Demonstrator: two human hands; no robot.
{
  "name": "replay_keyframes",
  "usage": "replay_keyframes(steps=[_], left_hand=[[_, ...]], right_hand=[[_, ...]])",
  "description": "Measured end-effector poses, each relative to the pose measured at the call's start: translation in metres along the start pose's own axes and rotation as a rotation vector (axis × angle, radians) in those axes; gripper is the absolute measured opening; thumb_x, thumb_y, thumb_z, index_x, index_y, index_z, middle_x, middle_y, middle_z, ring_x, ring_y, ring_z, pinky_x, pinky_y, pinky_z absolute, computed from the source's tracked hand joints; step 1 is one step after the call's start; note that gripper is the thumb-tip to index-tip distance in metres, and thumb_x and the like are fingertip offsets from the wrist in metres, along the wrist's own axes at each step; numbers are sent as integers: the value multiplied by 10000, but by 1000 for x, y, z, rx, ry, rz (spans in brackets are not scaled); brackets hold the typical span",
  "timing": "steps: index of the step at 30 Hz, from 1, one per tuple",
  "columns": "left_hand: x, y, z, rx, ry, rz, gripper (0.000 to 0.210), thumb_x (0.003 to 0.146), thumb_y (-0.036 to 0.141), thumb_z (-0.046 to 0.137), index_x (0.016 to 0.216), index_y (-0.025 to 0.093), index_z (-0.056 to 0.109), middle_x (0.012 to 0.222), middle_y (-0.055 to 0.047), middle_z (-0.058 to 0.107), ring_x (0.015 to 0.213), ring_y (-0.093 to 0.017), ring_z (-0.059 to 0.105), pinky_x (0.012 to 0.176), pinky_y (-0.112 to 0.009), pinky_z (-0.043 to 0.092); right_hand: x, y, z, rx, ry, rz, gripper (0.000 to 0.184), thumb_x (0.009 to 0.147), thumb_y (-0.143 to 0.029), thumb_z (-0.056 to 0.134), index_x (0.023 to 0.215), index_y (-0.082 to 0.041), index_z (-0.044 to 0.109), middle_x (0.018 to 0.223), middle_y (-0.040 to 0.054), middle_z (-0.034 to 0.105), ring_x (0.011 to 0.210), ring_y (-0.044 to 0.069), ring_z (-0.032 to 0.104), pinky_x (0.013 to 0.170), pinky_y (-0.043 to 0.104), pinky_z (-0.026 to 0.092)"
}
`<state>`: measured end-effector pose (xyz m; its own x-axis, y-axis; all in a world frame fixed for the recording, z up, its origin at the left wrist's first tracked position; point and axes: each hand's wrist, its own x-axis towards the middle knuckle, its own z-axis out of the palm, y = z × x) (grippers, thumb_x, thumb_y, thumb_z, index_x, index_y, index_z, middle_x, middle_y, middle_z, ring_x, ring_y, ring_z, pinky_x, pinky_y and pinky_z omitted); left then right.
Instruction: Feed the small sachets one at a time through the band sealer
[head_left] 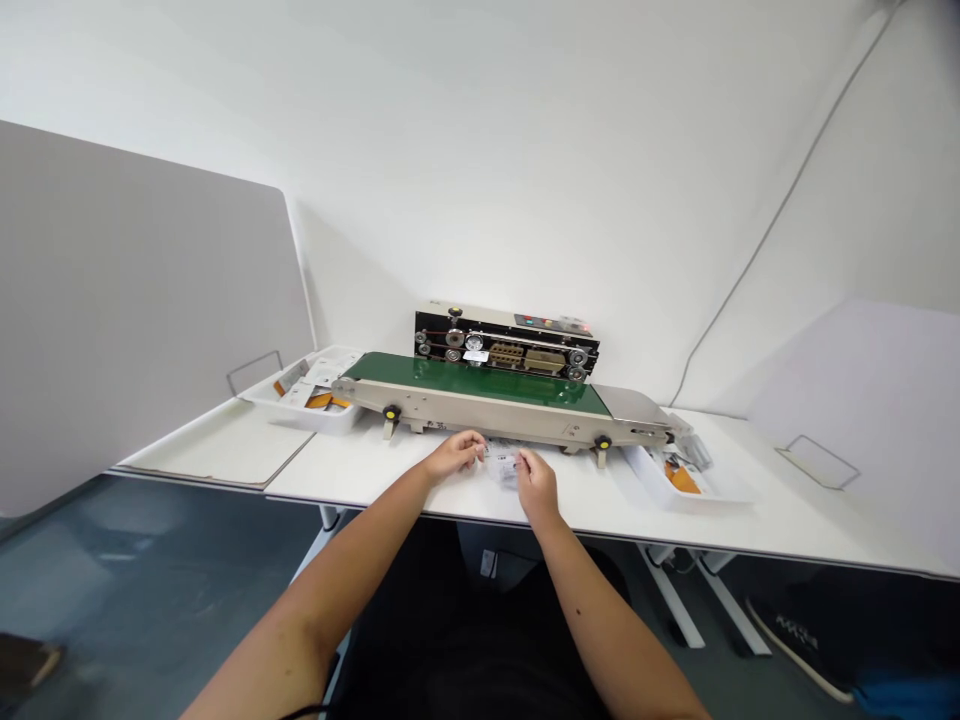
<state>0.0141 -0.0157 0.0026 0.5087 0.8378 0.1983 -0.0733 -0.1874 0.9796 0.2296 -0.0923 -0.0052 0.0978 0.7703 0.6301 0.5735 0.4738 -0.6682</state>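
A small clear plastic bag [501,468] with dark print hangs between my two hands, just above the front edge of the white table. My left hand [454,455] pinches its left upper corner with the fingertips. On the other side, my right hand [538,484] is closed on the bag's right edge. What lies inside the bag is too small to make out. Right behind my hands stands a band sealing machine [507,342] with a green conveyor belt [480,380].
A white tray [341,420] of printed bags and orange pieces stands at the belt's left end. Another white tray [720,497] with similar bags sits at the right end. Grey partitions [142,300] flank the table [330,470]. At lower right, a person's shoe [799,640] shows.
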Motion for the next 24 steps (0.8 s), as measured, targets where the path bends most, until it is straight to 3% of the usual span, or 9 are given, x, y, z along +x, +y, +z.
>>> replay_keyframes(steps=[5, 9, 12, 19, 21, 24], left_hand=[[-3, 4, -2, -6, -172, 25, 563, 767, 483, 803, 1168, 131, 623, 756, 8, 599, 611, -96, 503, 595, -227, 379], [-2, 2, -1, 50, -221, -5, 526, 753, 466, 819, 1107, 114, 654, 678, 30, 563, 595, -92, 479, 584, -219, 353], [1, -2, -1, 45, -193, -20, 479, 740, 475, 824, 1017, 125, 650, 648, 40, 551, 570, -88, 469, 565, -212, 345], [0, -3, 0, -22, -69, -4, 455, 714, 477, 841, 884, 162, 561, 588, 65, 520, 513, -81, 469, 520, -195, 345], [-1, -1, 1, -47, -80, -13, 461, 702, 474, 850, 854, 160, 549, 594, 59, 531, 510, -79, 475, 517, -194, 351], [-3, 2, 2, -73, -93, -12, 473, 690, 481, 856, 832, 157, 542, 588, 57, 534, 508, -81, 485, 519, -196, 360]], right_hand=[[5, -7, 27, 133, -249, 216, 255, 880, -404, 572, 928, -225, 748, 749, 12, 712, 687, 199, 644, 618, 275, 460], [7, 1, 33, 253, -237, 374, 255, 820, -441, 624, 881, -211, 715, 630, -19, 642, 560, 167, 586, 501, 241, 396], [5, 6, 29, 292, -235, 374, 278, 807, -460, 638, 914, -210, 697, 654, -23, 644, 569, 162, 596, 498, 232, 412], [0, 5, 24, 191, -216, 330, 295, 812, -420, 625, 992, -211, 731, 920, 38, 742, 778, 210, 692, 650, 286, 531], [0, 4, 22, 216, -284, 307, 295, 815, -412, 627, 999, -210, 736, 924, 43, 751, 797, 219, 699, 665, 301, 542], [10, 3, 12, 330, -496, 282, 314, 792, -388, 664, 1036, -204, 738, 900, 50, 760, 802, 224, 707, 680, 311, 547]])
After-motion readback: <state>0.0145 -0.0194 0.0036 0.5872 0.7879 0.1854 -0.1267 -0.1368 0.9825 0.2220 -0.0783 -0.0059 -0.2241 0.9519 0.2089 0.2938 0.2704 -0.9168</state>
